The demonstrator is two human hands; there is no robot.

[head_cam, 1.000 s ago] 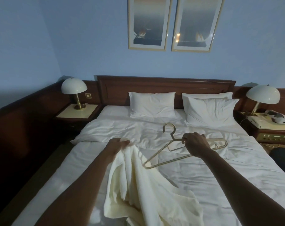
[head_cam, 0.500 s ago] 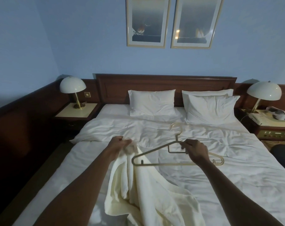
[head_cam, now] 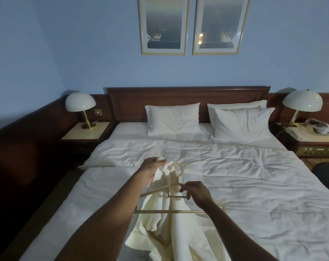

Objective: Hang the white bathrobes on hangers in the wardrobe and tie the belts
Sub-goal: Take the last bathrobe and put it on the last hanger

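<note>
A cream-white bathrobe hangs bunched over the foot half of the bed. My left hand grips its top edge and holds it up. A gold hanger lies against the front of the robe, its hook up beside my left fingers. My right hand pinches the hanger's right shoulder just below the hook. The hanger's left end is hidden behind my left forearm. No belt or wardrobe is in view.
The bed with a rumpled white duvet and two pillows fills the middle. Nightstands with dome lamps stand on both sides; the right one holds a telephone. A dark wood panel runs along the left wall.
My right hand has carried the hanger left and toward me, from beside the robe to flat against its front. My left hand has kept its grip on the robe's top.
</note>
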